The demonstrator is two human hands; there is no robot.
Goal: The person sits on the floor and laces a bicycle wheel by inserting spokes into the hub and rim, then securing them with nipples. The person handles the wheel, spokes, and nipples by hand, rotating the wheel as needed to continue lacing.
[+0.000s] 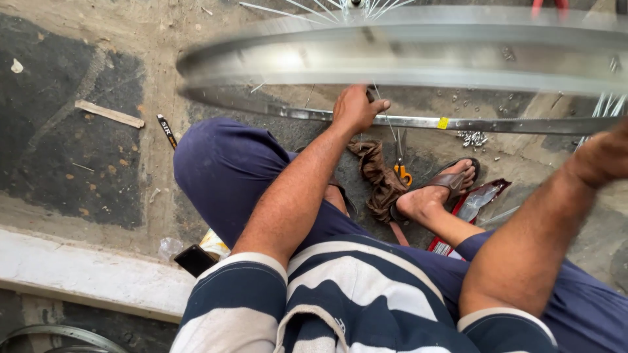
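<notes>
- Wheel rim: silver metal, with spokes, lying across the top of the view above the person's knees; the near side is blurred.
- Left hand: closed on the lower edge of the rim, fingers curled around a spoke.
- Right hand: at the right edge, close to the rim; grip cannot be told.
- Floor: holds orange-handled scissors, a brown rag, small metal parts and a wooden stick.
- Foot in brown sandal: just beside the scissors.
</notes>
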